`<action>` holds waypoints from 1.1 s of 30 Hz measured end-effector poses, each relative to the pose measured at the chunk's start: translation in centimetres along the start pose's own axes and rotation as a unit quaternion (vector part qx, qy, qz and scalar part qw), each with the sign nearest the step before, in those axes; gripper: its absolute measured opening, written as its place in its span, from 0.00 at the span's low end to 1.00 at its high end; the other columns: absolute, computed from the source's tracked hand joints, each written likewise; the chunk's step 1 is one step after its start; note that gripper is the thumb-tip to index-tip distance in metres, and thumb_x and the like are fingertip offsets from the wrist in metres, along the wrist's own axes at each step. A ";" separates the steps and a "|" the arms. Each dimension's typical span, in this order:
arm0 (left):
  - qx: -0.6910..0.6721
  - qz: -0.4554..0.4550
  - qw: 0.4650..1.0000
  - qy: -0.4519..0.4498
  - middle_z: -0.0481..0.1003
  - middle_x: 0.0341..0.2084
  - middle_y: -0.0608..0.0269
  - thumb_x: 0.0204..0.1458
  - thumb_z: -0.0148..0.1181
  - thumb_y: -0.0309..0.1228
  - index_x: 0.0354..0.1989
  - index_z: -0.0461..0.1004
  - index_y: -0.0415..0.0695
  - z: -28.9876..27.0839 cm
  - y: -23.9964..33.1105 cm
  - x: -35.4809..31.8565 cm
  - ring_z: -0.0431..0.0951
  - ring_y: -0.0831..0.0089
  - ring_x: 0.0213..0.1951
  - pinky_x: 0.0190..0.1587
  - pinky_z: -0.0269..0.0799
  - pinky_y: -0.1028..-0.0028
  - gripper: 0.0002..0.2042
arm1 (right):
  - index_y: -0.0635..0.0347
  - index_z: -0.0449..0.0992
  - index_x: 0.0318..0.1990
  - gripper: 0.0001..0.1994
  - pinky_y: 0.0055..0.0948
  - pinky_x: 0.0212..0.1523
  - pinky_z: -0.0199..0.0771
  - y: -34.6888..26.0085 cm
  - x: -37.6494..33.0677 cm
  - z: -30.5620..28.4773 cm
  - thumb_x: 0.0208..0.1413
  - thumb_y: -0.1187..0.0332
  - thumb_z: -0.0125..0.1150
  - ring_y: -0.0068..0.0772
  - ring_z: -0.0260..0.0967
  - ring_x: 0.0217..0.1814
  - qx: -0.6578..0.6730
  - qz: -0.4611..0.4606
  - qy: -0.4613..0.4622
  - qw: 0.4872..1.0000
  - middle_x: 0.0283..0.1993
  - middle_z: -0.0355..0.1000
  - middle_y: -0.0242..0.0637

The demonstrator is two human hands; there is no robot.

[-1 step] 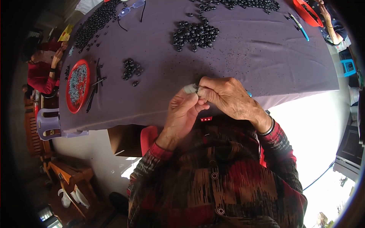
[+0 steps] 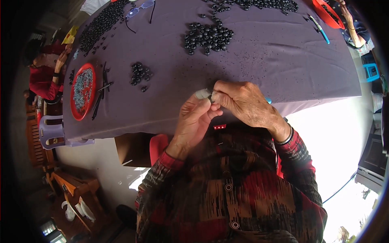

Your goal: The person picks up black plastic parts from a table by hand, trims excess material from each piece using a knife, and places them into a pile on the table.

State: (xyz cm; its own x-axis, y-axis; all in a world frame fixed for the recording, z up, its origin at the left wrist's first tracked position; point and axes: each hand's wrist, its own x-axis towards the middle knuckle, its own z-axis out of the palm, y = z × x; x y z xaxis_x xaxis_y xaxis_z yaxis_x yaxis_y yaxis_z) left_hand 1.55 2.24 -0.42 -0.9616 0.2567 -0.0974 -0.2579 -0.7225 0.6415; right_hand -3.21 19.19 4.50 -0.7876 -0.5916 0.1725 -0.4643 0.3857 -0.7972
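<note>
Above the table's near edge, my two hands meet fingertip to fingertip. My left hand (image 2: pixel 196 117) is closed in a pinch, with white tape wrapped round a fingertip, on a small dark piece (image 2: pixel 210 91) mostly covered by fingers. My right hand (image 2: pixel 248 106) is closed too, its thumb and forefinger pressed against the same spot; what they grip is hidden. A blue tip (image 2: pixel 268 100) shows behind the right hand, and I cannot tell whether it is held. Left of my hands lies a small group of black bead-like rings (image 2: pixel 140 75).
A larger bead cluster (image 2: pixel 208 37) lies farther off on the purple tablecloth (image 2: pixel 162 48). At left are a red plate (image 2: pixel 94 87) of grey-blue bits and thin black sticks (image 2: pixel 97 106). Glasses (image 2: pixel 139 9), a blue pen (image 2: pixel 324 34) and a red bowl (image 2: pixel 336 25) lie beyond. Other people sit left and right.
My right fingers have shifted slightly at the pinch. A little more of the blue tip shows behind the right hand. The left hand stays almost in place.
</note>
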 end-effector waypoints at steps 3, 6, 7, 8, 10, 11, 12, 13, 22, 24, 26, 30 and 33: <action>-0.014 0.007 1.000 0.000 0.71 0.33 0.66 0.58 0.51 0.28 0.42 0.70 0.44 -0.1 0.4 -0.2 0.67 0.78 0.34 0.38 0.69 0.76 0.06 | 0.63 0.71 0.33 0.11 0.31 0.28 0.67 -0.7 0.1 -1.8 0.59 0.62 0.53 0.30 0.70 0.26 -0.036 0.033 0.026 0.998 0.22 0.68 0.38; -0.009 -0.009 1.000 -0.001 0.71 0.32 0.67 0.57 0.52 0.28 0.44 0.69 0.46 0.2 0.5 -0.2 0.66 0.79 0.33 0.37 0.65 0.76 0.07 | 0.64 0.73 0.35 0.10 0.26 0.32 0.67 -0.1 -0.2 -2.2 0.58 0.64 0.55 0.19 0.65 0.29 0.047 0.082 0.014 0.995 0.24 0.68 0.36; -0.011 -0.015 1.000 -0.010 0.71 0.32 0.68 0.57 0.52 0.28 0.45 0.68 0.46 0.3 0.5 -0.2 0.66 0.79 0.33 0.37 0.66 0.76 0.08 | 0.65 0.73 0.35 0.09 0.26 0.33 0.68 -0.2 -0.2 -2.1 0.57 0.67 0.56 0.20 0.66 0.30 0.071 0.069 0.017 0.995 0.25 0.69 0.35; -0.011 -0.016 1.000 -0.009 0.71 0.32 0.68 0.57 0.52 0.28 0.45 0.68 0.46 0.1 0.5 -0.1 0.66 0.79 0.33 0.37 0.66 0.76 0.08 | 0.65 0.73 0.35 0.07 0.25 0.35 0.69 -0.3 -0.2 -1.9 0.56 0.69 0.57 0.21 0.67 0.31 0.095 0.055 0.019 0.994 0.27 0.70 0.33; -0.033 -0.018 0.999 -0.024 0.71 0.34 0.65 0.57 0.51 0.25 0.50 0.64 0.44 -0.2 0.3 0.0 0.71 0.77 0.35 0.38 0.73 0.74 0.13 | 0.65 0.73 0.35 0.06 0.24 0.37 0.69 -0.4 -0.3 -1.1 0.55 0.70 0.59 0.20 0.68 0.31 0.187 0.073 0.008 0.980 0.28 0.71 0.32; -0.033 -0.018 0.999 -0.024 0.71 0.34 0.65 0.57 0.51 0.25 0.50 0.64 0.44 -0.1 0.3 0.0 0.71 0.77 0.35 0.38 0.73 0.74 0.13 | 0.65 0.74 0.35 0.06 0.24 0.38 0.70 -0.4 -0.3 -0.6 0.54 0.72 0.60 0.20 0.68 0.32 0.278 0.089 -0.004 0.957 0.29 0.72 0.31; -0.023 -0.019 0.999 -0.013 0.71 0.34 0.66 0.56 0.52 0.26 0.50 0.63 0.44 0.4 0.4 -0.1 0.70 0.77 0.35 0.39 0.73 0.74 0.14 | 0.65 0.74 0.35 0.06 0.24 0.38 0.70 -0.3 -0.2 -0.3 0.54 0.72 0.60 0.20 0.68 0.32 0.278 0.088 -0.004 0.956 0.29 0.72 0.31; -0.013 -0.020 1.000 -0.002 0.70 0.35 0.66 0.56 0.52 0.26 0.51 0.62 0.43 0.7 0.5 -0.1 0.70 0.78 0.35 0.39 0.73 0.74 0.15 | 0.65 0.74 0.35 0.06 0.22 0.34 0.69 -0.2 -0.1 0.1 0.54 0.72 0.60 0.18 0.68 0.31 0.322 0.084 -0.013 0.943 0.28 0.72 0.31; -0.094 -0.057 0.992 -0.057 0.70 0.35 0.66 0.57 0.52 0.28 0.53 0.61 0.43 -0.3 0.2 0.0 0.71 0.78 0.36 0.39 0.72 0.75 0.16 | 0.61 0.74 0.33 0.05 0.12 0.15 0.50 -0.3 0.4 1.2 0.54 0.70 0.61 0.10 0.61 0.21 0.481 0.206 -0.006 0.852 0.24 0.70 0.30; -0.083 -0.058 0.994 -0.044 0.70 0.35 0.66 0.56 0.52 0.27 0.53 0.61 0.43 -0.2 0.2 0.0 0.71 0.78 0.36 0.39 0.73 0.74 0.16 | 0.61 0.74 0.33 0.05 0.11 0.15 0.50 -0.4 0.5 1.3 0.55 0.69 0.61 0.11 0.61 0.20 0.495 0.211 0.000 0.843 0.23 0.70 0.30; -0.072 -0.059 0.995 -0.033 0.70 0.34 0.66 0.56 0.52 0.27 0.53 0.61 0.43 -0.2 0.1 0.1 0.71 0.78 0.35 0.39 0.73 0.74 0.16 | 0.61 0.74 0.33 0.06 0.12 0.15 0.49 -0.5 0.6 1.3 0.56 0.68 0.59 0.10 0.57 0.18 0.493 0.228 0.004 0.839 0.22 0.69 0.29; -0.057 -0.057 0.996 -0.029 0.70 0.34 0.66 0.56 0.52 0.27 0.54 0.61 0.42 -0.5 0.1 0.1 0.72 0.78 0.35 0.38 0.73 0.74 0.17 | 0.61 0.73 0.34 0.07 0.12 0.15 0.49 -0.6 0.7 1.3 0.57 0.67 0.58 0.09 0.54 0.17 0.473 0.226 0.004 0.851 0.21 0.67 0.27; 0.058 -0.058 0.997 0.001 0.70 0.35 0.65 0.55 0.53 0.24 0.54 0.61 0.42 0.2 0.9 -0.2 0.70 0.77 0.35 0.37 0.72 0.74 0.18 | 0.60 0.74 0.31 0.07 0.13 0.15 0.51 -0.4 0.7 1.1 0.58 0.68 0.56 0.09 0.52 0.16 0.364 0.210 -0.015 0.907 0.19 0.64 0.23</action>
State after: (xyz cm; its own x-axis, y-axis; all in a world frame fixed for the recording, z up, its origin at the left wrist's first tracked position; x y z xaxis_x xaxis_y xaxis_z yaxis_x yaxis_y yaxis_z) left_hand 1.55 1.69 0.33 -0.9262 0.3324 -0.1779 -0.3549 -0.6094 0.7090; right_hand -3.12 17.88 4.30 -0.8161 -0.5246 -0.2426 0.2741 0.0182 -0.9615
